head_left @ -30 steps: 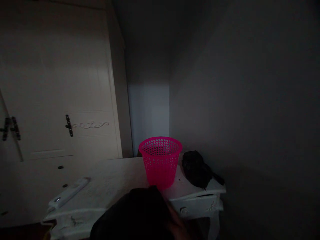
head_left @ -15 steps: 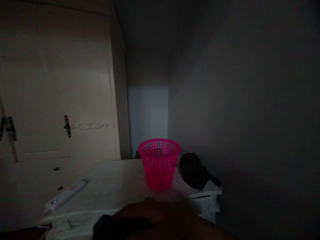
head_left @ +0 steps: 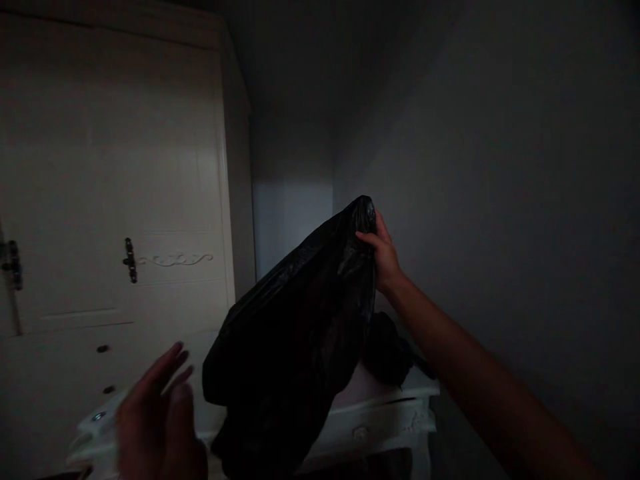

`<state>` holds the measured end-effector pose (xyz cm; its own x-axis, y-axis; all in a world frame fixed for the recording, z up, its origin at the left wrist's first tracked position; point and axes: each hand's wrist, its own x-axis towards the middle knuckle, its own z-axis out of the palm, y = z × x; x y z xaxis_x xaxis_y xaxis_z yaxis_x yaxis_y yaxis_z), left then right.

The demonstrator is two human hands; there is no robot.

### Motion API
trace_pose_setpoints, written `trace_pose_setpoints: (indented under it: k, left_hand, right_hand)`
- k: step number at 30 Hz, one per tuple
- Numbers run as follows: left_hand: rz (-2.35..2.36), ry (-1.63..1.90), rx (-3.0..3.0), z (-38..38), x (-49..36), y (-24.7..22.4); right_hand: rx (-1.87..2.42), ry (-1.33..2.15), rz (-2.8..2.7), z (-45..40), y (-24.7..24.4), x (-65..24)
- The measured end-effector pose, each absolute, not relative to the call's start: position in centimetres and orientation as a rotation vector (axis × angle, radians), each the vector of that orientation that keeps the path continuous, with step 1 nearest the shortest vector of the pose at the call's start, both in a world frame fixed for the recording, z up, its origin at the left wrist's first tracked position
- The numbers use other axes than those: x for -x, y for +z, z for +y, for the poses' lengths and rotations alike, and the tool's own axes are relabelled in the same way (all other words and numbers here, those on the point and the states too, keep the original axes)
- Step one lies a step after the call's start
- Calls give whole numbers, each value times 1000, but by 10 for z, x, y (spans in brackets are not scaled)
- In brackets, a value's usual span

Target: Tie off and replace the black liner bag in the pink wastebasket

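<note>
A large black plastic bag [head_left: 290,340] hangs spread out in front of me, its upper right corner pinched in my right hand [head_left: 384,253]. The thumb lies on the near face of the plastic and the fingers are behind it. At the lower left is my left hand [head_left: 157,420], apart from the bag, its fingers raised and spread with nothing in them; it is slightly blurred. The pink basket is hidden behind the bag.
A white dresser [head_left: 360,417] stands beneath the bag, with a dark bundle [head_left: 387,350] at its right end and a pale, elongated object [head_left: 100,417] at its left. A white wardrobe [head_left: 115,167] rises at the left, and a grey wall [head_left: 490,200] runs along the right.
My right hand has risen with the black bag, which now hangs open across the view and covers the pink basket. My left hand has come into sight at the lower left, apart from the bag.
</note>
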<state>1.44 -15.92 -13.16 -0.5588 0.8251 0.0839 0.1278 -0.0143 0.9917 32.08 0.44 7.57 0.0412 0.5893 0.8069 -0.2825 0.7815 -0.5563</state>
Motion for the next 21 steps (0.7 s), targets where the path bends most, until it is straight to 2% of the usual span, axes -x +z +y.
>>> trace_pose_setpoints:
  k: [2,5,8,11,14,16,19,21]
  left_hand:
    - [1436,1736,-1117,-142,-26,-114]
    - [1133,1544,-1328,-109,-44,-80]
    - [1188,1608,-1489,-66,-52,-38]
    - [1523,1799,-1734,-17,-55,-1]
    - [2034,1518,-2188,17,-66,22]
    - [2172,1304,-2522,29,-76,26]
    - [1860,994,-2994,44,-89,19]
    - [1673,786,-2925,54,-94,7]
  right_hand:
    - [303,641,-1365,13,72,-320]
    - [388,565,-1372,30,66,-313]
    - [509,637,-1373,46,62,-302]
    - [503,829,-1309,50,63,-292]
    - [388,922,-1246,48,70,-289]
    - [344,934,-1248,50,73,-292]
    - [413,866,-1272,60,65,-301]
    - [580,800,-1280,71,50,-307]
